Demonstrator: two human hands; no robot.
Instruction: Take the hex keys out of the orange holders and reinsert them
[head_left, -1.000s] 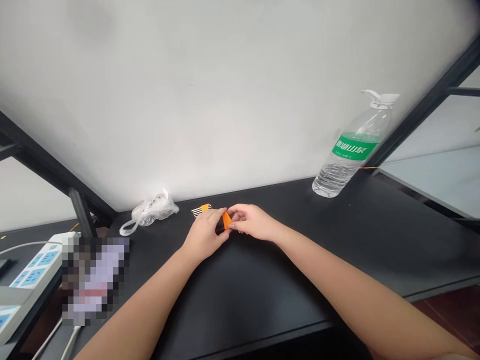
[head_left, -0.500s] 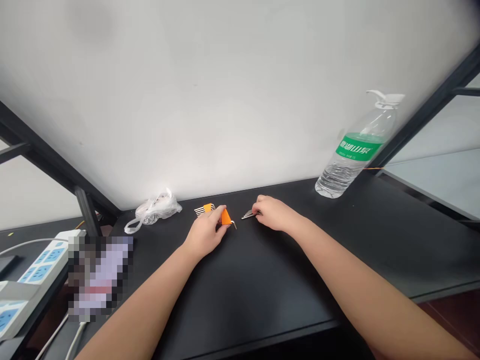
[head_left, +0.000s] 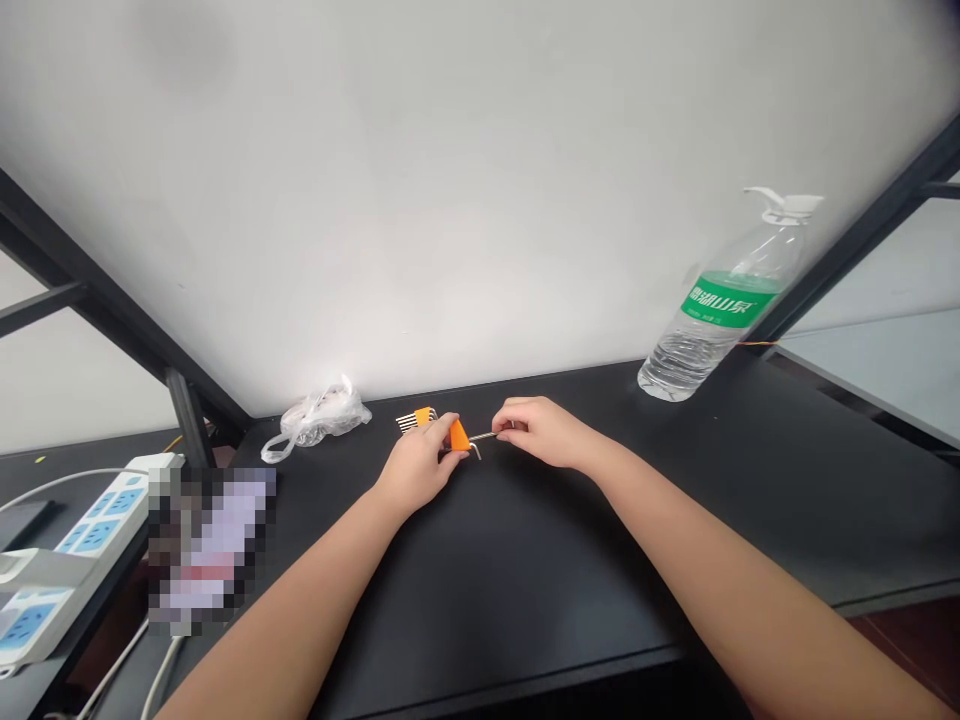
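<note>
My left hand (head_left: pixel 420 462) is closed on an orange hex key holder (head_left: pixel 459 436), gripped between thumb and fingers just above the black tabletop. A bent hex key (head_left: pixel 477 451) sticks out of the holder's right side. Between finger and thumb, my right hand (head_left: pixel 531 428) pinches another hex key (head_left: pixel 486 436), whose free end points left and reaches the holder's edge. Whether that end is inside the holder I cannot tell. Just behind my left hand lies a second orange holder (head_left: pixel 424 414) with several silver hex keys in it, partly hidden by the fingers.
A large water bottle (head_left: pixel 720 300) with a green label stands at the back right. At the back left lies a clear plastic bag (head_left: pixel 324 415). Power strips (head_left: pixel 97 525) and cables are on the far left, near a pixelated patch. A wall closes off the back.
My right hand has moved left and brought one hex key to the orange holder. The several loose keys seen by its fingers before no longer show. The camera view has shifted slightly.
</note>
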